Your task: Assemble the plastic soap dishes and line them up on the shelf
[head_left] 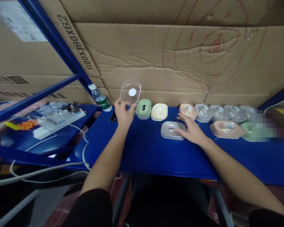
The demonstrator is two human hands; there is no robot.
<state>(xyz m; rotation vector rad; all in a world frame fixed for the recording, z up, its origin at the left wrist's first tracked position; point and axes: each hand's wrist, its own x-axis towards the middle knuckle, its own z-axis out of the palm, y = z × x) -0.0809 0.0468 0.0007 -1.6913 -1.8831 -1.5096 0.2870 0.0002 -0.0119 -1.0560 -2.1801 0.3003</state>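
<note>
My left hand (124, 113) grips the lower edge of a clear plastic lid (130, 85) with a round white sticker, raised above the table's back edge. Just right of it sits a green box (143, 114) with a dark slot in its top, then a cream-coloured lid or shallow box (159, 112). My right hand (190, 128) has its fingers spread at the right end of a grey box (167, 132) with a white piece in its centre. The thumb lies over that box; whether it presses on it I cannot tell. Behind this hand is a pink box (186, 108) with a label.
Several grey boxes (203, 113) line the back right, with a pink box (227, 129) and a green one (247, 130) before them. A water bottle (101, 100) and a dark phone-like object (113, 117) are at left. A power strip (59, 123) and white cables lie beyond the blue frame.
</note>
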